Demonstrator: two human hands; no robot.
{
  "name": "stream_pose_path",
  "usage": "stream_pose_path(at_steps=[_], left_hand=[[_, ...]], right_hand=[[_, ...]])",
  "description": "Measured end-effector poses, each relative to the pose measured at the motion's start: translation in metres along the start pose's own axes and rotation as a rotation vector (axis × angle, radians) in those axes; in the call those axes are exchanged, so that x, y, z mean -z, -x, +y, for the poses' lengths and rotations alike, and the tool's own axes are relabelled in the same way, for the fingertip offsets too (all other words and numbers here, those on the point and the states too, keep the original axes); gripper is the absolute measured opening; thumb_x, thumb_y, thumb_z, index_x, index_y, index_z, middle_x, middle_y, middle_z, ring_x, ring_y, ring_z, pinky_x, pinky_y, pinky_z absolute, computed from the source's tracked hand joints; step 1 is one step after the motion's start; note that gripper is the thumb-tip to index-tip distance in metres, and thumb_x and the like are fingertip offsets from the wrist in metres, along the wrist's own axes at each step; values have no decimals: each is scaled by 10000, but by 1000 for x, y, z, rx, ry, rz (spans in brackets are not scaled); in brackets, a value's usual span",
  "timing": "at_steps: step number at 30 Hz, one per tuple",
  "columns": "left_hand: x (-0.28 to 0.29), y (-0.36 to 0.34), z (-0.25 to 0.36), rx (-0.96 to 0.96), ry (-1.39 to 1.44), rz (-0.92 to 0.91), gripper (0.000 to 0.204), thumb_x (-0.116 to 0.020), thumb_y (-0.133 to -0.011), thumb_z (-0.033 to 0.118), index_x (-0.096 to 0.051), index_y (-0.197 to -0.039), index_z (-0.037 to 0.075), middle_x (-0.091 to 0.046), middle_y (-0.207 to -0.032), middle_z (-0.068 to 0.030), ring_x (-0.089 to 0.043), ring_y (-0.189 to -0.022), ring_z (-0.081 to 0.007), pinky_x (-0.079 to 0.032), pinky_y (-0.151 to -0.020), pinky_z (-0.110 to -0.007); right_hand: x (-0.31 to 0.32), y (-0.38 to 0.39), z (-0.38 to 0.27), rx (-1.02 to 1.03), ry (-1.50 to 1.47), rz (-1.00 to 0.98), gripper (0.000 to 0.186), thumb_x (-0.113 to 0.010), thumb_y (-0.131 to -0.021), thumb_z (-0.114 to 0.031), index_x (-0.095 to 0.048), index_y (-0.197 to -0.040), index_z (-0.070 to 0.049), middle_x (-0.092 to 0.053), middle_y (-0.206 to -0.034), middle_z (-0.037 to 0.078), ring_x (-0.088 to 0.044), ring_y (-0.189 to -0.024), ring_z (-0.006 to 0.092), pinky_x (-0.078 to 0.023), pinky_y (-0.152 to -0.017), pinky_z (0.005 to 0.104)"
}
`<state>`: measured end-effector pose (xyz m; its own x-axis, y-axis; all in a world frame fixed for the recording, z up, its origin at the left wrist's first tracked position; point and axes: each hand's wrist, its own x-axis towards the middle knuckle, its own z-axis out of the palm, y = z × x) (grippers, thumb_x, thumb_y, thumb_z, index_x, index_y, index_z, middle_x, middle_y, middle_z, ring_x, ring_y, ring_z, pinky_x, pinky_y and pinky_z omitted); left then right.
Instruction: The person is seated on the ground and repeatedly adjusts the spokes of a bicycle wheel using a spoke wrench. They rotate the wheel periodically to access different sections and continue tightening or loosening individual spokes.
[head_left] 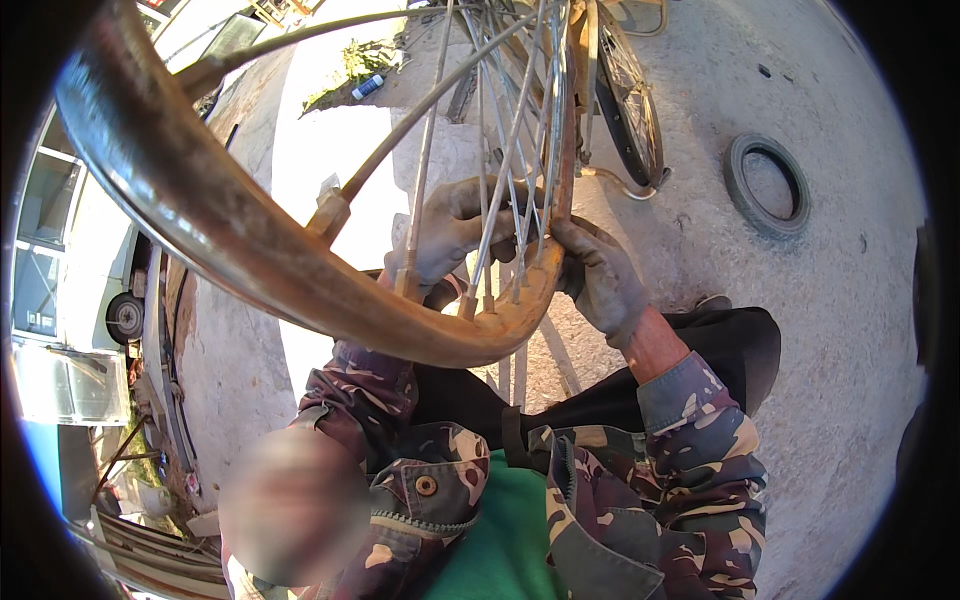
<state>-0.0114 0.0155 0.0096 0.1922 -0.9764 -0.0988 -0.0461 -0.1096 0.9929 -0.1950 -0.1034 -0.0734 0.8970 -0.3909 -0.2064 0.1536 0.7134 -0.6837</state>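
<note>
A rusty bicycle rim [340,304] with steel spokes [437,105] curves across the view in front of me. My left hand [440,228], in a dirty grey work glove, is behind the spokes with curled fingers. What it holds is hidden by spokes and rim. My right hand [604,277], also gloved, grips the rusty rim where it bends upward on the right, close to several spoke ends. Its fingertips are partly hidden behind the metal.
Beyond the rim stands a bicycle wheel [640,110] on a frame. A loose tyre [742,200] lies on the concrete at right. A blue bottle [367,86] is near weeds at top. Along the left are glazed panels [50,220], a small wheel [125,318] and planks.
</note>
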Motion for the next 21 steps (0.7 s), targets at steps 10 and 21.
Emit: stream_pose_path(at_steps=[10,21], left_hand=[[-19,2,4,28,16,99,441,-665,-1030,220,-624,-1344,-88,-733,-1109,-146,-735,-903,-169,-616,-742,-279],[-1,-15,-14,79,341,-199,657,-736,-995,307,-506,-1476,-76,-659,-1288,-157,-689,-1080,-180,-583,-891,-270]], right_hand=[[2,-3,1,-9,-57,-18,420,-651,-1063,-354,-606,-1319,-25,-703,-923,12,-694,-742,84,-585,-672,220],[10,-5,4,-34,-46,-86,440,-480,-1137,-301,-541,-1428,24,-701,-1241,133,-717,-1122,228,-595,-1004,384]])
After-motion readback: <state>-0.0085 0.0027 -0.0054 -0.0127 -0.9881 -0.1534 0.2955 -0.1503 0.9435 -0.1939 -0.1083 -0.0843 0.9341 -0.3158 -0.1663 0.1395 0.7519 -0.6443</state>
